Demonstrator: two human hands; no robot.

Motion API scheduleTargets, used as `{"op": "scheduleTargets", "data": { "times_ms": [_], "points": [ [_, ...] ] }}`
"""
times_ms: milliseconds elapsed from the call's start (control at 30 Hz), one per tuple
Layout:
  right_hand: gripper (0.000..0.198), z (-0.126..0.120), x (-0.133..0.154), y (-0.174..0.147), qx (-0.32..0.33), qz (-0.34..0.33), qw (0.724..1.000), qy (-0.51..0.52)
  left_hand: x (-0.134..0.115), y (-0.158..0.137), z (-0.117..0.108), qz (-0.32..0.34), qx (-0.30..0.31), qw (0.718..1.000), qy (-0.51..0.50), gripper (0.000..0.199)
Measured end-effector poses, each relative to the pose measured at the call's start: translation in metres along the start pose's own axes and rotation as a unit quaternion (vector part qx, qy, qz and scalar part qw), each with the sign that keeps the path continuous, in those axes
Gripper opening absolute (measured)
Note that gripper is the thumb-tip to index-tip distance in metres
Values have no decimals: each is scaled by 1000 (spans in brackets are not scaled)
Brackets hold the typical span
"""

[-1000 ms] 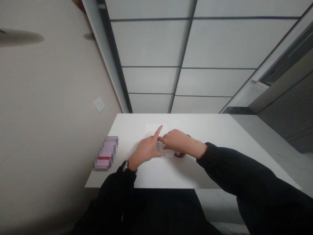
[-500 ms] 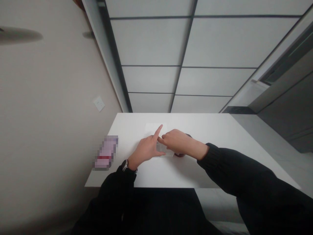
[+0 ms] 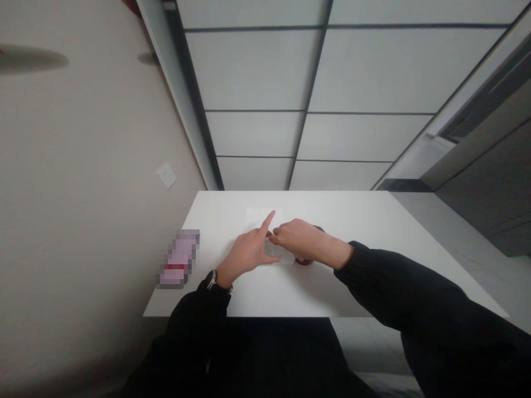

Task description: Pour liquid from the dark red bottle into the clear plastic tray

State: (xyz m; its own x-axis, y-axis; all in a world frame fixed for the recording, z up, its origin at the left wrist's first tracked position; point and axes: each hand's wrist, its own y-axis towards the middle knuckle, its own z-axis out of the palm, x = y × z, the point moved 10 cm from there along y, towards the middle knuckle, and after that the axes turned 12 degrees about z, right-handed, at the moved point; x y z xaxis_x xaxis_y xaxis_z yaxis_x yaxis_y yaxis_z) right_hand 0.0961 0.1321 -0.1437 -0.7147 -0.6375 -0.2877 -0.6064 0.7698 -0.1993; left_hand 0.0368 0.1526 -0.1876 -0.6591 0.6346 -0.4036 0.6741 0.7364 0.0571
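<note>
A clear plastic box [image 3: 284, 255] stands on the white table [image 3: 265, 293], partly covered by my hands. My left hand [image 3: 249, 250] steadies its left side, with the thumb along the near edge and the index finger pointing up and away. Over the box, my right hand [image 3: 296, 235] is bent down with its fingertips drawn together close to the left hand's fingers. What those fingertips pinch, if anything, is hidden. Beneath my right wrist shows part of a dark reddish-brown object [image 3: 305, 261]. Just beyond my left hand lies a faint, pale flat piece [image 3: 258, 214].
At the table's left edge lies a pink-purple item [image 3: 180, 260], blurred out by pixels. A wall with a socket [image 3: 167, 176] borders the left side. Panelled sliding doors [image 3: 257, 132] stand behind the table's far edge.
Hardly anything differs. My right fingertips have shifted very slightly over the box, while my left hand keeps its place.
</note>
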Motion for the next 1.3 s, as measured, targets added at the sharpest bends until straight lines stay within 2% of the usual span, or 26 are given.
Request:
{"op": "scheduleTargets", "data": {
  "times_ms": [167,400,633,800,900,933,967,1000,1067,1100,1200,1267,1300],
  "points": [
    [33,3,-1,2,1,9,1000,3,0,0,0,7,-4,1000,-7,134],
    [26,7,0,3,0,7,1000,18,1,-1,1,17,-6,1000,-11,131],
    [32,8,-2,7,0,12,999,41,-1,-2,-1,23,-3,1000,5,129],
    [44,-12,-7,4,-12,33,996,77,-4,-2,-4,24,-1,1000,6,124],
    [42,-33,-33,-33,-73,49,984,157,-5,-2,-6,21,-9,1000,-10,120],
    [38,-42,-55,-55,-145,79,955,246,-5,-2,-7,20,-11,1000,-14,119],
    [32,-45,-79,-82,-222,118,912,323,-6,-2,-8,20,-11,1000,-16,118],
    [28,-37,-106,-112,-294,179,863,370,-6,-2,-7,20,-9,1000,-17,118],
    [28,6,-143,-175,-383,325,769,396,-5,-2,-7,15,-5,1000,-17,118],
    [29,33,-149,-201,-397,387,736,389,-4,-1,-6,13,-4,1000,-17,117],
    [27,105,-124,-236,-377,440,727,367,0,1,-5,9,-3,1000,-16,109],
    [27,134,-95,-244,-374,468,717,356,-2,3,-9,32,-16,999,-9,107],
    [29,143,-81,-244,-378,480,709,352,-5,3,-15,55,-40,998,-1,107]
  ]
}}
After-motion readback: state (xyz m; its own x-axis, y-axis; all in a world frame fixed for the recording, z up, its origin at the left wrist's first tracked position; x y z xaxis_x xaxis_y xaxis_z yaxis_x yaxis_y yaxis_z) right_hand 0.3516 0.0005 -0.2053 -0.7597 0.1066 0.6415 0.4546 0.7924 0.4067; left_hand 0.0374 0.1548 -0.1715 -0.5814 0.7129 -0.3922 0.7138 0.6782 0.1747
